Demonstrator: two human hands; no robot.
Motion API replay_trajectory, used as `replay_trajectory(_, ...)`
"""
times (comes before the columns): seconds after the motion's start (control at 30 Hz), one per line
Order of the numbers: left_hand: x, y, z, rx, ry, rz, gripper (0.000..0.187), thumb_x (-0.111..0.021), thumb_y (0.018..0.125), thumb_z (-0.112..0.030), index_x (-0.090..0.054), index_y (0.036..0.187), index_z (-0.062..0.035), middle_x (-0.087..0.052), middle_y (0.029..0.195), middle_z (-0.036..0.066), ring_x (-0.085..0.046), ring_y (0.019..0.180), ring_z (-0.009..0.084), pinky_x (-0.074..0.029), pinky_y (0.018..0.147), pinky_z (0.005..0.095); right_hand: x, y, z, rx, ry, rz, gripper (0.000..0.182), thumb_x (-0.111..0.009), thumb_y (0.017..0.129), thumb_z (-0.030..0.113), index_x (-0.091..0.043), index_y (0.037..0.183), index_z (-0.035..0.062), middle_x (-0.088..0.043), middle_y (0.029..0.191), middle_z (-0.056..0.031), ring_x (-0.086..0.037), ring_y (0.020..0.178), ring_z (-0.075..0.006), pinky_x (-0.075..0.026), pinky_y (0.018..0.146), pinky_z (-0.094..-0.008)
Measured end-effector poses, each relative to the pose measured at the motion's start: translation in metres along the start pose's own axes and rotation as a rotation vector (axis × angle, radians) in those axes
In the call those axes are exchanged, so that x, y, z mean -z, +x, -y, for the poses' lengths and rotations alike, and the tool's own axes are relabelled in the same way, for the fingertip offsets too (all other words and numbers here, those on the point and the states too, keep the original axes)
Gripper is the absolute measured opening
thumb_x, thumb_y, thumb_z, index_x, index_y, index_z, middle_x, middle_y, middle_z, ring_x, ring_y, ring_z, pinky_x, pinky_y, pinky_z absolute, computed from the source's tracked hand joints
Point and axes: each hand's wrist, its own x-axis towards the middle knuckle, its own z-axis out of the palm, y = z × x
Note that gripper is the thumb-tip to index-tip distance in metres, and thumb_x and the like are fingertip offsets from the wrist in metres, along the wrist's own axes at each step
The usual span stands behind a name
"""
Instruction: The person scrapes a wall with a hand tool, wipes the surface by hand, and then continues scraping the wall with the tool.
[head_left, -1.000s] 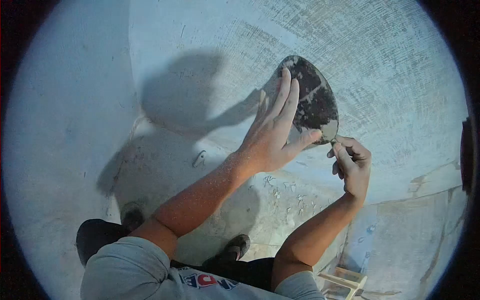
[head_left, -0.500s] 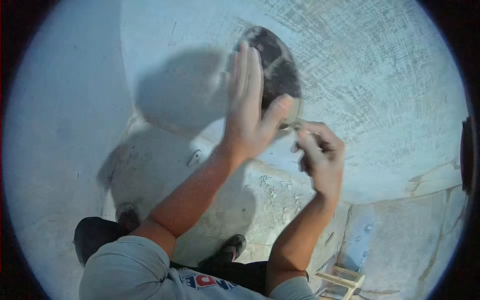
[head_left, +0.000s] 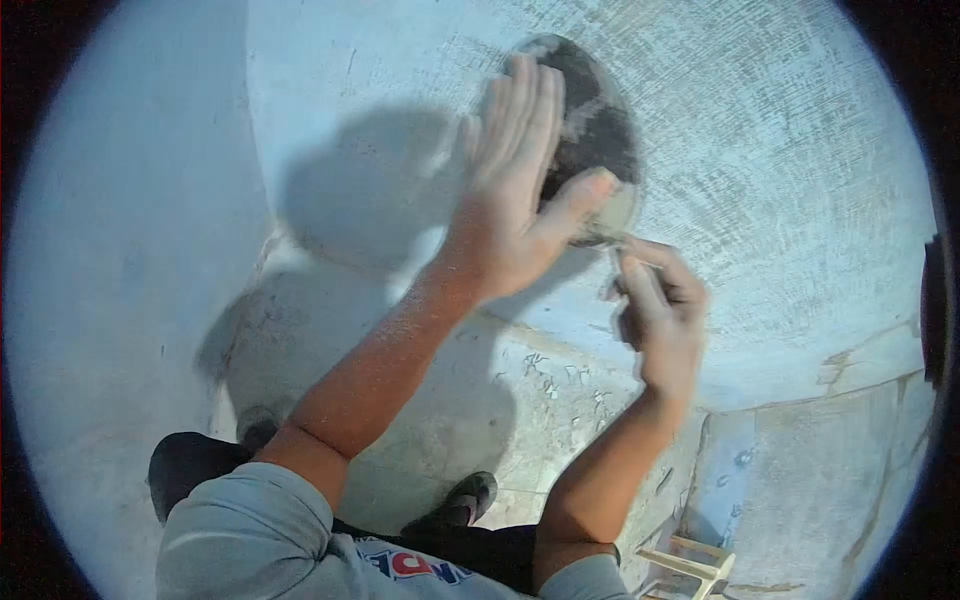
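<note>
Both hands have shifted slightly right along the plastered wall (head_left: 800, 150) since half a second ago. The left hand (head_left: 520, 200) presses flat – fingers outstretched – on the dark trowel blade (head_left: 600, 120), up on the wall; the right hand (head_left: 660, 320) is clenched around its handle, just below.

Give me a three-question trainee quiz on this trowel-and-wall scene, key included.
1. True or false: the left hand lies flat on the dark, rounded, plaster-smeared trowel blade.
2. Which hand grips the trowel's handle?
A. left
B. right
C. neither
3. Fill in: the blade is pressed against the pale blue, scratch-textured ____.

Key:
1. true
2. B, the right hand
3. wall
</note>
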Motion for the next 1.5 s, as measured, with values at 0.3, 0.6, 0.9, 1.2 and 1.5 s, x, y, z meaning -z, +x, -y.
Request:
replay_trajectory(0.3,0.000,0.006,0.003,0.027,-0.105,-0.079,0.097,-0.060,0.107,-0.058,-0.020,0.173,-0.0008,-0.008,0.180,0.030,-0.005,0.166,0.0516,-0.002,0.129,0.0715,-0.004,0.003,0.014,0.056,-0.050,-0.016,0.020,-0.077,0.102,0.016,-0.082,0.118,0.0059,-0.070,0.074,-0.0019,-0.050,0.052,-0.0029,-0.035,0.046,-0.0217)
replay_trajectory(0.6,-0.015,-0.001,-0.025,0.064,-0.040,0.053,0.100,-0.059,0.106,-0.061,-0.013,0.175,-0.0044,-0.003,0.180,0.031,-0.005,0.167,0.0499,0.001,0.128,0.0724,0.032,0.000,0.029,-0.004,-0.170,-0.052,0.020,-0.079,0.100,0.016,-0.082,0.115,0.0025,-0.071,0.076,-0.0036,-0.054,0.057,-0.0050,-0.037,0.049,-0.0227)
replay_trajectory(0.9,-0.027,-0.007,-0.026,-0.004,-0.056,0.163,0.110,-0.062,0.102,-0.066,-0.012,0.174,-0.0004,0.001,0.180,0.032,-0.002,0.166,0.0511,0.000,0.125,0.0769,0.047,-0.001,0.017,-0.002,-0.152,-0.095,0.020,-0.081,0.099,0.014,-0.083,0.115,0.0023,-0.072,0.078,-0.0012,-0.055,0.060,-0.0037,-0.039,0.052,-0.0223)
replay_trajectory(1.2,0.002,0.005,0.006,-0.005,-0.052,-0.024,0.099,-0.063,0.105,-0.057,-0.016,0.175,-0.0061,-0.002,0.181,0.029,-0.002,0.168,0.0467,0.002,0.129,0.0699,-0.012,0.011,0.010,0.203,-0.078,-0.057,0.019,-0.080,0.099,0.012,-0.081,0.113,-0.0010,-0.074,0.082,-0.0015,-0.060,0.069,-0.0057,-0.048,0.063,-0.0231)
replay_trajectory(1.5,0.021,0.015,0.009,0.023,-0.056,-0.112,0.095,-0.056,0.109,-0.058,-0.012,0.175,-0.0054,-0.002,0.180,0.030,-0.004,0.167,0.0468,0.008,0.126,0.0729,-0.038,0.015,0.014,0.163,-0.032,-0.086,0.020,-0.082,0.098,0.011,-0.081,0.115,0.0001,-0.075,0.083,-0.0029,-0.063,0.070,-0.0073,-0.050,0.065,-0.0243)
